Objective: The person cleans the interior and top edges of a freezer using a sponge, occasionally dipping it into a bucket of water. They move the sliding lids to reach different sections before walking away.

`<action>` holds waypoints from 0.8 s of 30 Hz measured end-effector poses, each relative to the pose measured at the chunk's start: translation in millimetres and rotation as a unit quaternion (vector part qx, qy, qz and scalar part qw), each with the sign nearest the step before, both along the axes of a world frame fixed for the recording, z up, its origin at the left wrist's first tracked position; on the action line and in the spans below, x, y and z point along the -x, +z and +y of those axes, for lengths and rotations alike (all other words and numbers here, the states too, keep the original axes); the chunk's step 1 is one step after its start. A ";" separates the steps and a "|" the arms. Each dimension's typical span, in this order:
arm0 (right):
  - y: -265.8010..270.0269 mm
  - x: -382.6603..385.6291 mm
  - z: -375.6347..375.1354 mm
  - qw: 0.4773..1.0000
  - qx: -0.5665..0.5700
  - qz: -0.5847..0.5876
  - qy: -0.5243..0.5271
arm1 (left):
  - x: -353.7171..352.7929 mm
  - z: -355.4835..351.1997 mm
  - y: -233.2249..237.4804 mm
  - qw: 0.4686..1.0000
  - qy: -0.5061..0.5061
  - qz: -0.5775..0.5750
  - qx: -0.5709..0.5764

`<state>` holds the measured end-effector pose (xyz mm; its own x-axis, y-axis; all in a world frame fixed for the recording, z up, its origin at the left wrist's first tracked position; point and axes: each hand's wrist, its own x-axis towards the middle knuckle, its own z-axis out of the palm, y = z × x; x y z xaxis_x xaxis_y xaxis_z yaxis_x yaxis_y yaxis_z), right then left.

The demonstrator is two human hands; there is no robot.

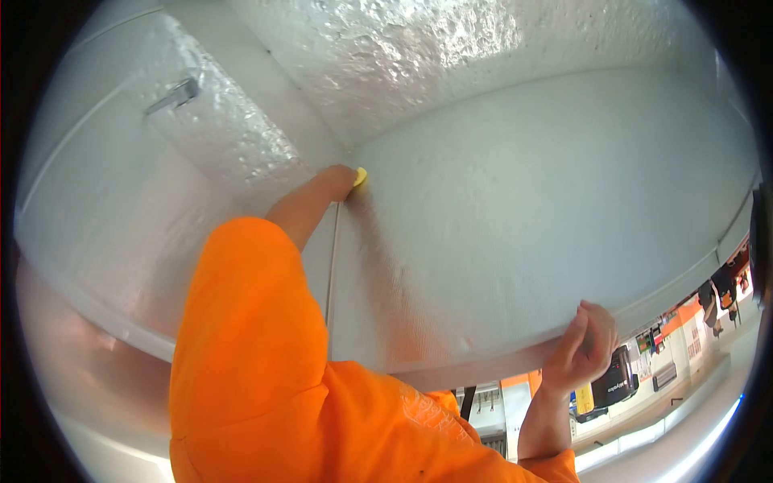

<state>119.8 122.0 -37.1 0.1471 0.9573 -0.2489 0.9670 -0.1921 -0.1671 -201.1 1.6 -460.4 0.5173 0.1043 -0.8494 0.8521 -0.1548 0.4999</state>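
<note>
A yellow sponge (360, 176) is in my left hand (336, 182), pressed against the grey sheet-metal panel (523, 209) close to its inner corner. Only the sponge's edge shows past my fingers. My left arm reaches up in its orange sleeve, and a seam (332, 274) in the metal runs beside it. At the panel's near edge, my right hand (586, 346) overlaps the rim, its fingers curled and the thumb close to the forefinger. Nothing shows in its grasp.
Crinkled silvery sheeting (419, 48) covers the surface above. A metal latch handle (173, 97) sits at upper left. Beyond the near edge, at lower right, are a black appliance (616, 378), a yellow item (584, 400) and shelves with goods.
</note>
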 end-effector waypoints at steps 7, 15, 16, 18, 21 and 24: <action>4.1 -2.8 -6.1 0.995 -0.081 0.050 0.026 | -8.5 3.5 55.9 0.998 -0.060 0.020 0.030; 3.5 -11.7 -11.9 0.992 -0.104 0.055 0.040 | -22.5 -0.6 50.8 0.993 -0.059 0.102 0.005; 3.1 -12.9 -12.2 0.991 -0.111 0.060 0.047 | -25.9 3.9 58.9 0.993 -0.049 0.108 0.001; 3.6 -15.5 -11.8 0.988 -0.133 0.057 0.049 | -31.3 16.3 76.9 0.993 -0.039 0.115 -0.011; 5.3 -15.5 -12.7 0.986 -0.144 0.065 0.044 | -43.1 27.5 91.8 0.993 -0.034 0.113 -0.014; 7.0 -15.6 -15.5 0.987 -0.134 0.087 0.025 | -47.3 33.4 96.6 0.995 -0.037 0.088 -0.022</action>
